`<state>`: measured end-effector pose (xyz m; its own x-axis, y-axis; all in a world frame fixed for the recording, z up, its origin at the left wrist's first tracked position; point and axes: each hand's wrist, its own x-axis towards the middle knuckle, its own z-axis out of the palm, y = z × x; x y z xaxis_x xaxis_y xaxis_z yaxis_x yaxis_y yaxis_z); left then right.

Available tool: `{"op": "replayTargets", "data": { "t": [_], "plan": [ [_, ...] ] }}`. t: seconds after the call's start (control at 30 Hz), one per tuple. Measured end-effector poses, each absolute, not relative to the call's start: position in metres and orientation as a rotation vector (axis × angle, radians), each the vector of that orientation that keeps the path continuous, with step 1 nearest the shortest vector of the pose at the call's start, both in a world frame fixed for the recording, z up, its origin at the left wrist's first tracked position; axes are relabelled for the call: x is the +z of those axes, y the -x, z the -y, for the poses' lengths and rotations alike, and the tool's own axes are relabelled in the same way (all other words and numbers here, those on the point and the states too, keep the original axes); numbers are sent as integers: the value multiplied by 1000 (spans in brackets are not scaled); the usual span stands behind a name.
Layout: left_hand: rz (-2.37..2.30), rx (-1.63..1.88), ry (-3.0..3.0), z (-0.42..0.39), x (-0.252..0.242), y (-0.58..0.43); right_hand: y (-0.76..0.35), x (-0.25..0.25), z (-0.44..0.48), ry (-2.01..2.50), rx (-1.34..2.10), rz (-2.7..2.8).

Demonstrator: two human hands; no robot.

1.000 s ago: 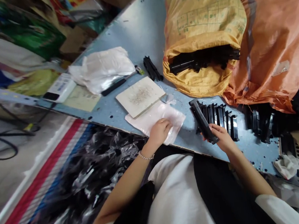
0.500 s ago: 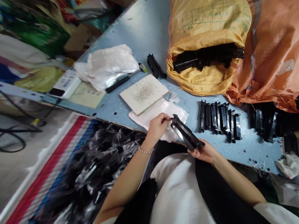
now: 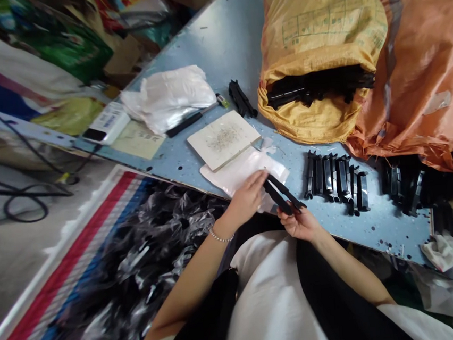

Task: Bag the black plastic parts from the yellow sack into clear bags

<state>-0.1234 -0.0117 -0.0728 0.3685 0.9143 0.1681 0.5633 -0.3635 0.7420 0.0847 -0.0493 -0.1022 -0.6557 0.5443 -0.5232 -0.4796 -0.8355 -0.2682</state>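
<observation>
A long black plastic part (image 3: 278,198), made of two parallel strips, is held in front of my body at the table's near edge. My left hand (image 3: 250,195) has its fingers closed at the upper left end of this part. My right hand (image 3: 300,224) grips the lower right end between thumb and fingers. Beneath my left hand lies a stack of clear plastic bags (image 3: 227,178), partly under a pale flat block (image 3: 225,138) with specks on top. Similar black parts (image 3: 333,178) stand in a row to the right.
A yellow woven sack (image 3: 320,27) lies open with black parts inside, beside an orange sack (image 3: 427,65). More plastic bags (image 3: 175,97), a black-handled tool (image 3: 184,125) and a white box (image 3: 105,123) sit at left. Below, a striped sack (image 3: 97,246) holds bagged black pieces.
The black part has been turned, so its narrow edges and the gap between its strips now show. Both hands stay on it. The view has shifted slightly.
</observation>
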Motion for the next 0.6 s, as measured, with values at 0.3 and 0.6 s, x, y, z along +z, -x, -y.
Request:
{"op": "replayTargets", "data": {
  "t": [0.3,0.6],
  "plan": [
    [-922,750,-2322,68,-39,98,-72,-80,54,1209,1806,852],
    [-1785,629,-2000,135,-45,253,-96,-26,41,1328,1697,1709]
  ]
}}
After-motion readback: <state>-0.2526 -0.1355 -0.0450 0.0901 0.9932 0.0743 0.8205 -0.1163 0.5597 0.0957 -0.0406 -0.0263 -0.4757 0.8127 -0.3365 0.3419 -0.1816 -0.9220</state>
